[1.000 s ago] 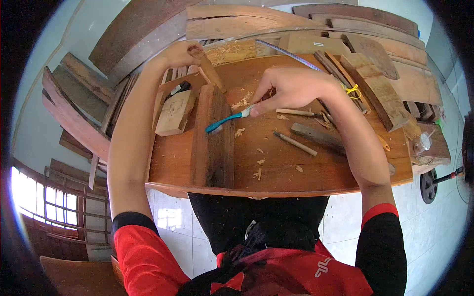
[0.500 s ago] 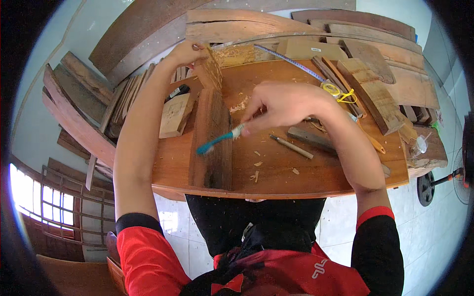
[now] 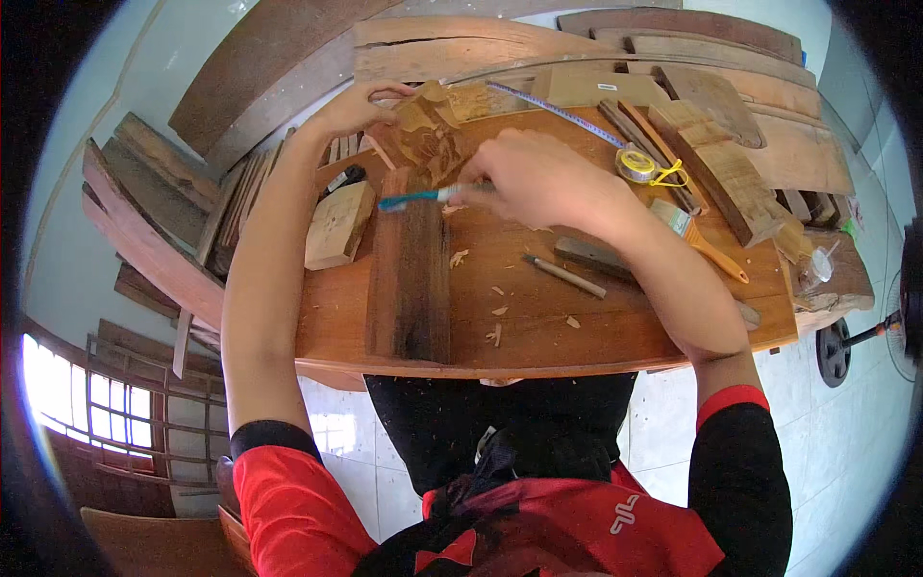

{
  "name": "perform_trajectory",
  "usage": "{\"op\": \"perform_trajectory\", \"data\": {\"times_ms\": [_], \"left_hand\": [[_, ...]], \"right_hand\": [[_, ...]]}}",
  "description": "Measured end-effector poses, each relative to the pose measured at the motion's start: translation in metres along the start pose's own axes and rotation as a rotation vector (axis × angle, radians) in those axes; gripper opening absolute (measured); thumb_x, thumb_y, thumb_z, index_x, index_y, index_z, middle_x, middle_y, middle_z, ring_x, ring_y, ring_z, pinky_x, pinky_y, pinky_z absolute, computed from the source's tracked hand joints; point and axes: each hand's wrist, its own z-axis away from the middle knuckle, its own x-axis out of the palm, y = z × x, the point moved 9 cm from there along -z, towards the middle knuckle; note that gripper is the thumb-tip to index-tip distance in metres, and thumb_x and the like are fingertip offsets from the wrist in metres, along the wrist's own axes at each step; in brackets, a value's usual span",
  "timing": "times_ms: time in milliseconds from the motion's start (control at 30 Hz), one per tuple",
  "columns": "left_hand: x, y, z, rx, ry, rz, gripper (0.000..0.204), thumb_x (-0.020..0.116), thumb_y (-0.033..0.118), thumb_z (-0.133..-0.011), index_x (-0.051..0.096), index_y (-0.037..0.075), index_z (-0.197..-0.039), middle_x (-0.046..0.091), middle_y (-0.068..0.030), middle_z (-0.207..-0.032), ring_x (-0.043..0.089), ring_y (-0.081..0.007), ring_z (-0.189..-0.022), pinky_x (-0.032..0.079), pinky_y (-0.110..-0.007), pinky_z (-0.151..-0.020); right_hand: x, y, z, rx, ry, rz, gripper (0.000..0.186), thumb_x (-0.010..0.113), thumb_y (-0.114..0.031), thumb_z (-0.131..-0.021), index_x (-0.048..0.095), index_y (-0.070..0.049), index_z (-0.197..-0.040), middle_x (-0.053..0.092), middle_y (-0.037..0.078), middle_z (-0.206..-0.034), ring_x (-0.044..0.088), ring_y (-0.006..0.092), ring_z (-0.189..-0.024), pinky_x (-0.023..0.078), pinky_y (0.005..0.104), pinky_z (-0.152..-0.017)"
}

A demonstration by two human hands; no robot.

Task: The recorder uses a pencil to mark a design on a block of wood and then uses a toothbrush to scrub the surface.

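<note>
My left hand (image 3: 361,115) grips the edge of a carved wood block (image 3: 428,139), which stands tilted at the far side of the table with its carved face toward me. Closed round a teal and white toothbrush (image 3: 413,200), my right hand (image 3: 538,173) is just right of the carving. The brush's teal end points left, over a long dark wood block (image 3: 409,279) lying on the table. Pale shavings (image 3: 460,258) lie beside that block. My right fingers are partly hidden behind the hand.
A chisel-like tool (image 3: 565,276), a dark flat stone-like bar (image 3: 596,260) and a paintbrush (image 3: 716,252) lie to the right. Behind them is a tape measure (image 3: 636,165) with its blade drawn out. A light wood block (image 3: 338,226) sits at left. Planks (image 3: 711,159) surround the table.
The carved block has turned, so its carved face now shows. My right hand has moved up and away from me with the toothbrush, whose teal end has swung up.
</note>
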Motion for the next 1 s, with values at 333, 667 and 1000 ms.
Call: {"op": "perform_trajectory", "data": {"times_ms": [333,667,1000], "left_hand": [[0.004,-0.015,0.017,-0.247,0.083,-0.105,0.058,0.079,0.026,-0.090,0.057,0.008,-0.141,0.069,-0.0135,-0.126,0.070,-0.0164,-0.096,0.057,-0.028,-0.065],[0.030,-0.025,0.054,-0.346,0.138,-0.067,0.074,0.087,0.043,-0.080,0.059,0.006,-0.138,0.075,-0.0117,-0.104,0.072,-0.0156,-0.083,0.056,-0.028,-0.066],[0.003,-0.039,0.102,-0.203,0.407,-0.018,0.078,0.080,0.046,-0.086,0.053,0.002,-0.145,0.075,-0.0165,-0.114,0.075,-0.0204,-0.087,0.059,-0.032,-0.078]], "right_hand": [[0.017,0.001,-0.001,-0.048,-0.292,-0.218,0.035,0.068,-0.040,-0.096,0.079,-0.008,-0.105,0.070,0.020,-0.075,0.063,0.0302,-0.065,0.049,0.0449,-0.063],[0.014,-0.004,0.000,-0.030,-0.182,-0.176,0.032,0.066,-0.035,-0.098,0.078,-0.007,-0.104,0.069,0.020,-0.076,0.063,0.0329,-0.065,0.049,0.0428,-0.064],[0.008,0.006,-0.002,0.062,-0.077,-0.062,0.033,0.065,-0.037,-0.099,0.078,-0.007,-0.105,0.069,0.019,-0.074,0.065,0.0340,-0.065,0.048,0.0436,-0.063]]}}
